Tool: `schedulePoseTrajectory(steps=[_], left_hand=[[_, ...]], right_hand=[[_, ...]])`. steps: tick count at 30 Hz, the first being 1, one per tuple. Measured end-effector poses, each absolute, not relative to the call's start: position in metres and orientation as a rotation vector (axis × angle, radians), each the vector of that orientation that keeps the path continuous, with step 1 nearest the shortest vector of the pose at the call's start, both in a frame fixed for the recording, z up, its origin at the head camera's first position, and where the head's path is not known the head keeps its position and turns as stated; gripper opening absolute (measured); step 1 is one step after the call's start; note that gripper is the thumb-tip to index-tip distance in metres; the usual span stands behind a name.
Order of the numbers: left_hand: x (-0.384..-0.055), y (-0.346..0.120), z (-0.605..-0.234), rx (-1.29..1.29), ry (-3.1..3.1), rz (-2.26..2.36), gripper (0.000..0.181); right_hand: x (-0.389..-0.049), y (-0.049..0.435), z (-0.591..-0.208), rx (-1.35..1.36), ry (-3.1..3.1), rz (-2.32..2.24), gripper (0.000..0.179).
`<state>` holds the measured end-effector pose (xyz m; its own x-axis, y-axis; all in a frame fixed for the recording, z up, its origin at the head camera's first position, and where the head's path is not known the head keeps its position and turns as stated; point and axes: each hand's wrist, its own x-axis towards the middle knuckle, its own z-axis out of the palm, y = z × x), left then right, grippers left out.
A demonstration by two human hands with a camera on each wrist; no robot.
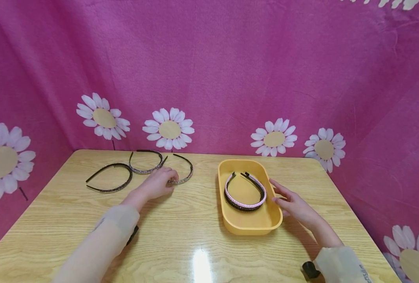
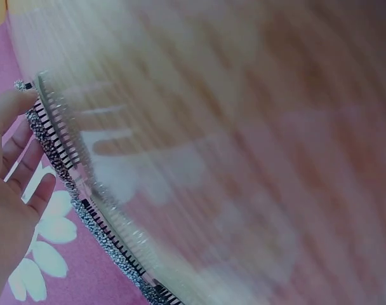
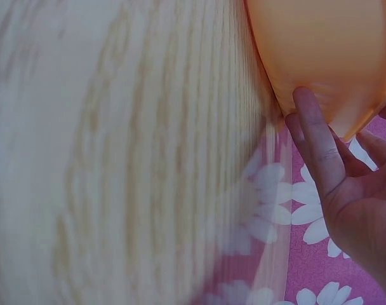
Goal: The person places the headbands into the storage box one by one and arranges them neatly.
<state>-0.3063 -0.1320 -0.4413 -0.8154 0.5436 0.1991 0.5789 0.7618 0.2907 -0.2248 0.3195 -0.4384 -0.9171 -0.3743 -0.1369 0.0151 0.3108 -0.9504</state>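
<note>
My left hand point(image 1: 160, 182) pinches a glittery silver headband point(image 1: 185, 179) on the table. In the left wrist view, the thumb and fingers meet at one part of this headband point(image 2: 101, 232), and its comb teeth show. Beside that hand lie another glittery headband point(image 1: 145, 171) and a black headband point(image 1: 112, 190). My right hand point(image 1: 295, 206) touches the right side of a yellow tray point(image 1: 253, 231), its fingers fairly straight. Inside the tray rest a pink beaded headband point(image 1: 246, 205) and a dark headband point(image 1: 242, 209), one on top of the other.
The light wooden table point(image 1: 181, 243) carries everything and shows a bright glare spot near its front. Pink cloth point(image 1: 223, 78) with white daisies stands behind the table and along both sides.
</note>
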Motion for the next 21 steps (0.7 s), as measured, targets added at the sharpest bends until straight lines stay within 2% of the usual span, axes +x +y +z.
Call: schedulePoseTrajectory(steps=[21], left_hand=[[-0.3142, -0.127, -0.4403, -0.935, -2.821, -0.446, 0.018]], right_hand=[[-0.2242, 0.3196, -0.4388, -0.291, 2.241, -1.653, 0.066]])
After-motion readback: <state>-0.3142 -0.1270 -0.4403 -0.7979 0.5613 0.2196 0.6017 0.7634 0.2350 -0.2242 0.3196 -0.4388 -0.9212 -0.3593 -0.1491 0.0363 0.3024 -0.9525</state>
